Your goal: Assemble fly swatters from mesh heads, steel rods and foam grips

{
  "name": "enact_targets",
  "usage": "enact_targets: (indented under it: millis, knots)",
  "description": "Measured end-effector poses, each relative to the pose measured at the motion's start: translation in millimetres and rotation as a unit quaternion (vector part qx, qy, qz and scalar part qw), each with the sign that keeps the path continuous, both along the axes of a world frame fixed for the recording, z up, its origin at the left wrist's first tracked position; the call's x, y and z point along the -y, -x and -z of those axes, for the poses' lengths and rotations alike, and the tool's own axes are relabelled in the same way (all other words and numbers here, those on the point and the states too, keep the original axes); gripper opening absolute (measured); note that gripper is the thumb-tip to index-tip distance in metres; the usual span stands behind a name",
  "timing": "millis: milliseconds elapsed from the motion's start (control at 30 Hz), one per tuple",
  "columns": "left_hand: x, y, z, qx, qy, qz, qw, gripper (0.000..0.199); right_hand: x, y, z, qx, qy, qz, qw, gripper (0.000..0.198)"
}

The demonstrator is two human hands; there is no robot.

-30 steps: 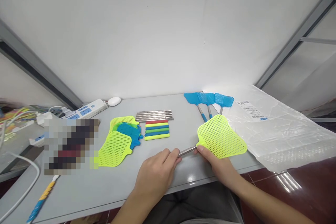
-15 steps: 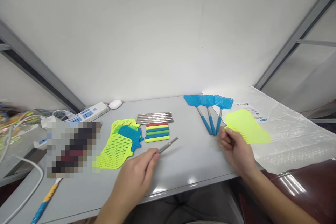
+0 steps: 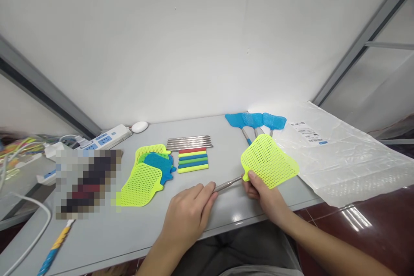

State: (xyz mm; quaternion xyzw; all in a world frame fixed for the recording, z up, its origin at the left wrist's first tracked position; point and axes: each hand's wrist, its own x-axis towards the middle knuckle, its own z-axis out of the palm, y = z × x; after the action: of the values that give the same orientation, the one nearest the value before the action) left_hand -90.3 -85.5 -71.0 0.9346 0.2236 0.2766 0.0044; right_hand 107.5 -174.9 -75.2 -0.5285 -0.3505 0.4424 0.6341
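Yellow swatter head (image 3: 271,161) has moved leftward, pinched in right hand (image 3: 267,198); left hand (image 3: 189,209) clasps a metal rod (image 3: 227,184), bare table (image 3: 223,161) ahead, front edge near.

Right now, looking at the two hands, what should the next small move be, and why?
Probably the left hand should ease the metal rod straight into the neck of the yellow mesh paddle: the right hand grips the paddle there, the rod's end points at it, and the blue paddles behind have metal shafts at their necks. Whether rod and neck already meet is hard to tell.
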Motion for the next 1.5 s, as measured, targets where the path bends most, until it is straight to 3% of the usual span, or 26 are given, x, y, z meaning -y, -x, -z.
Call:
enact_targets:
  millis: [300,567,733,900,1033,1100,1233,1300,1400,1500]
  knots:
    - [0.2,-0.8,-1.8,-0.022,0.008,0.001,1.000,0.024,-0.2,9.0,-2.4,0.010,0.022,0.052,0.998,0.051]
    - [1.3,-0.3,0.2,-0.023,-0.008,-0.007,1.000,0.024,-0.4,6.9,3.1,0.032,0.021,0.038,0.999,0.049]
    - [3.4,-3.6,-1.9,-0.018,-0.025,-0.004,1.000,0.024,-1.3,10.1,5.8,0.017,0.014,-0.017,1.000,0.050]
    - [5.0,-6.9,-2.0,-0.009,-0.027,0.002,1.000,0.024,4.9,13.0,3.4,0.128,0.005,-0.062,0.990,0.059]
    - [7.9,-8.7,-2.0,-0.005,-0.028,0.026,0.999,0.022,8.9,18.2,-5.0,0.203,0.027,-0.179,0.962,0.059]
    - [9.6,-9.3,-2.1,0.005,-0.027,0.032,0.999,0.023,10.0,20.5,-6.3,0.211,0.034,-0.200,0.956,0.057]
    - [11.5,-9.1,-3.0,0.019,-0.020,0.015,0.999,0.023,12.6,19.7,1.3,0.187,0.075,-0.104,0.974,0.047]
    - [11.5,-8.5,-3.6,0.017,-0.013,0.007,1.000,0.024,13.4,18.0,7.3,0.163,0.059,-0.065,0.983,0.043]
    - [11.3,-7.7,-3.7,0.015,-0.009,-0.007,1.000,0.024,11.5,17.4,14.5,0.067,0.014,-0.041,0.997,0.044]
    - [11.4,-7.1,-2.2,0.015,-0.015,-0.010,1.000,0.022,6.7,19.3,17.5,-0.053,-0.003,0.027,0.998,0.046]
